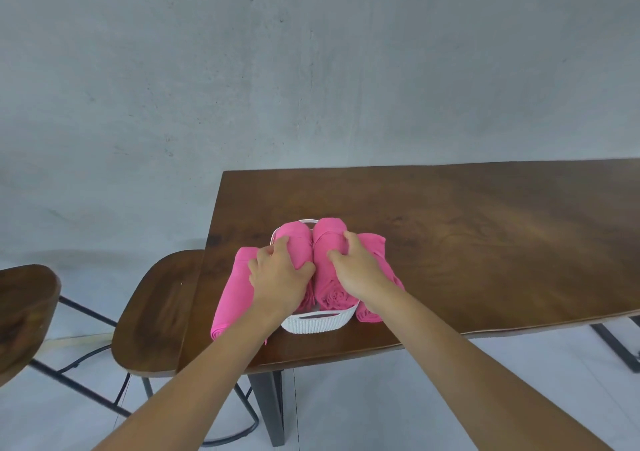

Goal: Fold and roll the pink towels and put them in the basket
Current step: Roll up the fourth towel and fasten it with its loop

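Gripping towels [327, 237] in basket [318, 323]: left hand [278, 274], right hand [358, 270].

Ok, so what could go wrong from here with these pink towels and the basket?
1. The white basket looks full: the left hand grips the left inner roll, the right hand the right inner roll, so the outer left roll and outer right roll on the table may not fit.
2. The outer left roll lies near the table's edge; a nudge could knock it off.
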### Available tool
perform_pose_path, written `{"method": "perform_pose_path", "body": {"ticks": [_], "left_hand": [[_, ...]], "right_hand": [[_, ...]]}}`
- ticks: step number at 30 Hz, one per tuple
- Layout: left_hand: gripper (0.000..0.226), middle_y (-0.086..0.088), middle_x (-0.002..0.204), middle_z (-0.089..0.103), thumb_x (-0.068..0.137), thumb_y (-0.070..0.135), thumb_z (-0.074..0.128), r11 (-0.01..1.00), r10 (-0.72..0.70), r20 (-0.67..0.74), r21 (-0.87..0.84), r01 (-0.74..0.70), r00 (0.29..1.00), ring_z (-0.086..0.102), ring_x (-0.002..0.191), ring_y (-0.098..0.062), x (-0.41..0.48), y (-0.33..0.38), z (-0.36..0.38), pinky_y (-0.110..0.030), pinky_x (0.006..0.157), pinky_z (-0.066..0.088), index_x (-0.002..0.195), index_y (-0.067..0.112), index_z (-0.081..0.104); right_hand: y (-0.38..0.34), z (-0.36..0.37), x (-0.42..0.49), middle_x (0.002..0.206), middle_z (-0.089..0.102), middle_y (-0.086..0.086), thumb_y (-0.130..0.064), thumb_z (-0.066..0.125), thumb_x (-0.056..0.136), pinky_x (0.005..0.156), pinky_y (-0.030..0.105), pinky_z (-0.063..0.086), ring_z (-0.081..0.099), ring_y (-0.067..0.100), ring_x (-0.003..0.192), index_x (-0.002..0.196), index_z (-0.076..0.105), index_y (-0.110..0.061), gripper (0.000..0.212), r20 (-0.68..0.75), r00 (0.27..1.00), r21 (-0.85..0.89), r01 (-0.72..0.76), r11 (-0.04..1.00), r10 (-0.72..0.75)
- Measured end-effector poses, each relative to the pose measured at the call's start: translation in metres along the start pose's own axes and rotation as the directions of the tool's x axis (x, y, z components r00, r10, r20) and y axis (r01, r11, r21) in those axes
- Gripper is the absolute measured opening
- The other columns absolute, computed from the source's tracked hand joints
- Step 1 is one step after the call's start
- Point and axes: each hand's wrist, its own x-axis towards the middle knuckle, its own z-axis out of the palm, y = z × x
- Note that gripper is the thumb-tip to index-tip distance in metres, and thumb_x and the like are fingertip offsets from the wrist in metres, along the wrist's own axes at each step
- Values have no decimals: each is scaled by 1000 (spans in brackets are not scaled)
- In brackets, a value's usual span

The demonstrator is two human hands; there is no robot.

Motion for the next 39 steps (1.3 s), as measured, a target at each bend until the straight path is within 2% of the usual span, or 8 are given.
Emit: {"method": "perform_pose_path", "body": {"ticks": [6, 11, 17, 23, 27, 31, 35, 39], "left_hand": [[55, -12, 145, 48, 94, 37, 61, 998, 12, 30, 68, -14, 999, 40, 129, -37, 3, 0, 4, -43, 100, 37, 142, 15, 48], [40, -12, 139, 51, 97, 37, 56, 988, 43, 100, 143, -57, 994, 43, 124, -36, 12, 1, 4, -41, 96, 38, 127, 11, 58], [42, -7, 69, 48, 99, 26, 52, 967, 125, 330, 169, -189, 935, 52, 77, -31, 42, 1, -29, -35, 63, 34, 62, 13, 39], [42, -11, 74, 55, 98, 39, 62, 937, 114, 567, 212, -278, 816, 56, 70, -27, 58, 13, -54, -35, 71, 51, 73, 7, 52], [41, -5, 73, 50, 93, 39, 71, 954, 111, 634, 149, -261, 765, 53, 66, -23, 66, 18, -60, -37, 70, 55, 73, 10, 51], [35, -8, 82, 60, 93, 40, 71, 936, 108, 674, 180, -304, 731, 60, 71, -24, 71, 22, -68, -36, 79, 59, 88, 7, 60], [72, -16, 124, 68, 86, 40, 80, 922, 93, 719, 199, -332, 689, 74, 81, -18, 81, 23, -74, -36, 93, 58, 142, 8, 49], [65, -12, 102, 75, 81, 48, 82, 834, 87, 732, 317, -451, 675, 73, 85, -21, 82, 21, -64, -33, 91, 54, 125, 8, 57]], "right_hand": [[-7, 3, 15, 101, 64, 9, -28, 37, 104, 58, 32, 39, 55, 17, 72, 158, 26, -15, 56, 86, 996, -289, 9, 957, 17], [-10, 11, 22, 135, 60, 15, -26, 33, 107, 74, 33, 44, 59, 27, 98, 159, 17, -7, 58, 115, 993, -406, 18, 914, 31], [-17, 0, 38, 158, 31, 22, -21, 39, 107, 105, 50, 46, 45, 41, 136, 159, 9, -3, 62, 250, 951, -328, -93, 940, 182], [-15, -7, 33, 140, 52, 20, -26, 55, 103, 97, 57, 54, 60, 37, 119, 160, 14, -16, 70, 301, 915, 54, -299, 953, 270], [-10, -5, 14, 136, 60, 19, -26, 51, 104, 102, 45, 51, 61, 33, 122, 142, 47, -5, 44, 117, 993, -192, -8, 981, 31], [-22, -26, 20, 137, 60, 9, -22, 53, 101, 95, 34, 44, 57, 23, 118, 136, 56, -10, 37, 123, 941, -474, 335, 814, -316], [-34, -51, 38, 147, 54, -1, -18, 63, 99, 105, 28, 40, 53, 18, 130, 147, 50, -18, 49, 494, 852, -495, 439, 750, -173], [-30, -51, 52, 140, 58, 2, -21, 73, 92, 101, 30, 41, 55, 20, 126, 153, 41, -22, 69, 537, 838, -560, 437, 704, -94]]}}
